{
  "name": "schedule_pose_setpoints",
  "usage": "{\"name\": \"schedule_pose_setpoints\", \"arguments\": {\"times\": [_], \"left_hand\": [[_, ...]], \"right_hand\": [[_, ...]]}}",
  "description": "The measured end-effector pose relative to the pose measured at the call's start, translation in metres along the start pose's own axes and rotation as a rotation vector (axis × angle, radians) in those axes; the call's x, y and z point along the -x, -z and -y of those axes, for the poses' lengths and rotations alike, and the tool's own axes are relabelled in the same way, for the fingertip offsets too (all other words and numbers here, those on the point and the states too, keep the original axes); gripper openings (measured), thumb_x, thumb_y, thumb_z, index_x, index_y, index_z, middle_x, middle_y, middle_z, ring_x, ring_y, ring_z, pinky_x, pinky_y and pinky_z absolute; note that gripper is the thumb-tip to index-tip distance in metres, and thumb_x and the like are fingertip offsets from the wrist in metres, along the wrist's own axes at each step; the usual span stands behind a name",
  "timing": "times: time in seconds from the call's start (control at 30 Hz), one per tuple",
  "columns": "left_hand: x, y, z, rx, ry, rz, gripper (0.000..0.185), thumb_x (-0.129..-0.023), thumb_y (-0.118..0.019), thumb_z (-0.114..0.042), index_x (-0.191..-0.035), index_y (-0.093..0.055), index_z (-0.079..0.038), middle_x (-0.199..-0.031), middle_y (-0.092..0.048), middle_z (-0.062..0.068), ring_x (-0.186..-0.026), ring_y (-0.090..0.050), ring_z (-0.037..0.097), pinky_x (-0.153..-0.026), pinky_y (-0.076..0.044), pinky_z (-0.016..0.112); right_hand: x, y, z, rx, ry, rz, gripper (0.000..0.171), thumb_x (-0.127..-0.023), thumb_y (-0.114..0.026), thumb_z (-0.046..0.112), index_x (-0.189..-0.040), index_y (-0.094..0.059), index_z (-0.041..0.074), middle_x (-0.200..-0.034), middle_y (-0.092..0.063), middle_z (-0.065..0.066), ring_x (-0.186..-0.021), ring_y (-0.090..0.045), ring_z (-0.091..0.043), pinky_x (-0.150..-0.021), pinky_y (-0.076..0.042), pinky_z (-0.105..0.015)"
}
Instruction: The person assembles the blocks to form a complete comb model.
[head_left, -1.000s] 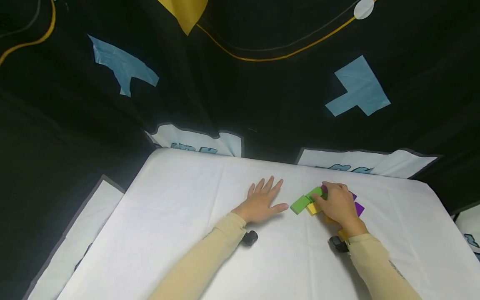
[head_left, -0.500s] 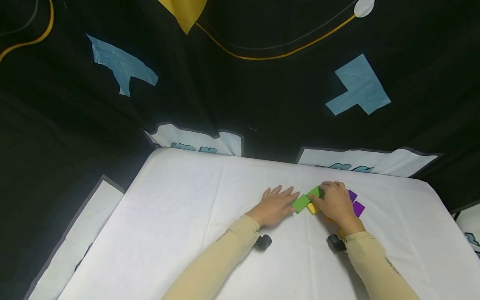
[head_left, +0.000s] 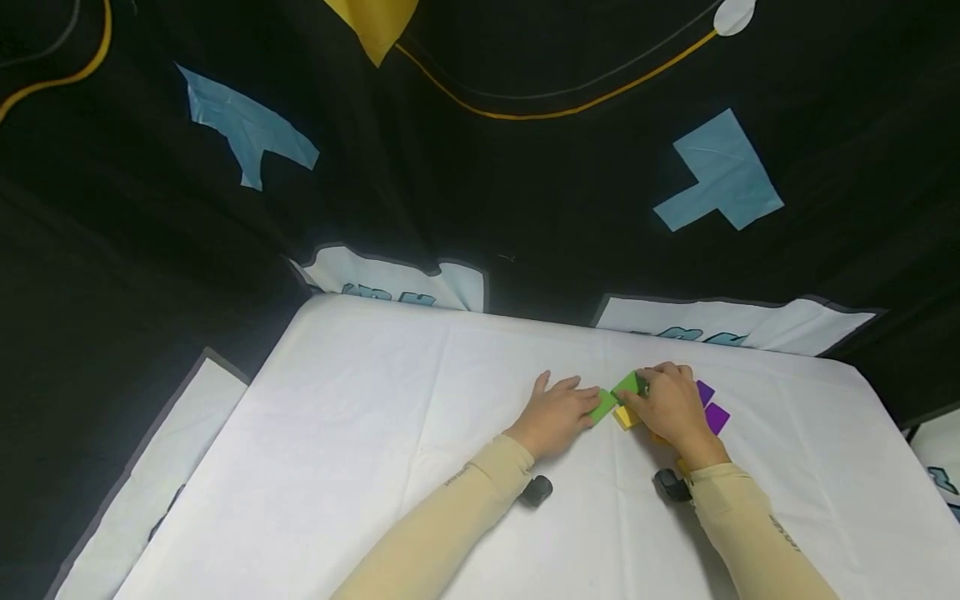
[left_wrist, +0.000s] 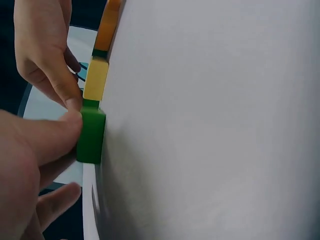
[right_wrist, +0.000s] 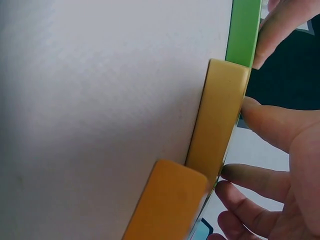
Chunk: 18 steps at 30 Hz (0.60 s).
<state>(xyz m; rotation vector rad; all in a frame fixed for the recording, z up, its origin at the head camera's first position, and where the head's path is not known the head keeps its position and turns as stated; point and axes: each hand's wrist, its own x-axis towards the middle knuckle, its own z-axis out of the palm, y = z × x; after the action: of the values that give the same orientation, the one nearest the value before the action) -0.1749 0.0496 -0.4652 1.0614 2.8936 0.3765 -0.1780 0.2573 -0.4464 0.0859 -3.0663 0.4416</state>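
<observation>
On the white table (head_left: pixel 360 433), the left hand (head_left: pixel 558 412) lies flat with its fingers out, and the fingertips touch the near end of the green block (head_left: pixel 609 402). The green block lies in the middle of the table, between both hands. The right hand (head_left: pixel 671 408) pinches its other end. A yellow block (head_left: pixel 624 417) sits just beside it. Purple blocks (head_left: pixel 712 408) peek out on the right.

Sleeves: long, pale beige, close-fitting, reaching to both wrists, with small dark lettering near the cuff.
Wrist cameras: small black units strapped under each wrist, just behind the bare hands.
Left hand (head_left: pixel 558 408): no glove.
Right hand (head_left: pixel 671 410): no glove.
</observation>
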Motion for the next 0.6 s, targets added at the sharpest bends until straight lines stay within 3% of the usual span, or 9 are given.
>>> {"name": "schedule_pose_setpoints", "arguments": {"times": [0.37, 0.6], "left_hand": [[0.0045, 0.0008, -0.0058, -0.023, 0.103, -0.106, 0.038, -0.098, -0.063, -0.038, -0.131, -0.068, -0.020, -0.141, -0.061, -0.004, -0.135, -0.051, 0.023, -0.115, -0.035, 0.050], [0.0010, 0.0035, -0.0053, -0.001, 0.110, -0.115, 0.049, -0.099, -0.063, -0.040, -0.140, -0.060, -0.013, -0.148, -0.054, 0.004, -0.136, -0.050, 0.022, -0.112, -0.040, 0.039]], "right_hand": [[-0.0014, 0.0022, 0.0032, 0.003, -0.029, 0.042, 0.058, -0.092, -0.072, 0.035, -0.130, -0.061, -0.009, -0.128, -0.057, -0.032, -0.119, -0.043, -0.049, -0.102, -0.039, -0.062], [0.0008, 0.0019, 0.0074, 0.013, -0.045, 0.033, 0.059, -0.093, -0.071, 0.034, -0.130, -0.060, -0.009, -0.130, -0.055, -0.034, -0.123, -0.042, -0.052, -0.104, -0.036, -0.066]]}}
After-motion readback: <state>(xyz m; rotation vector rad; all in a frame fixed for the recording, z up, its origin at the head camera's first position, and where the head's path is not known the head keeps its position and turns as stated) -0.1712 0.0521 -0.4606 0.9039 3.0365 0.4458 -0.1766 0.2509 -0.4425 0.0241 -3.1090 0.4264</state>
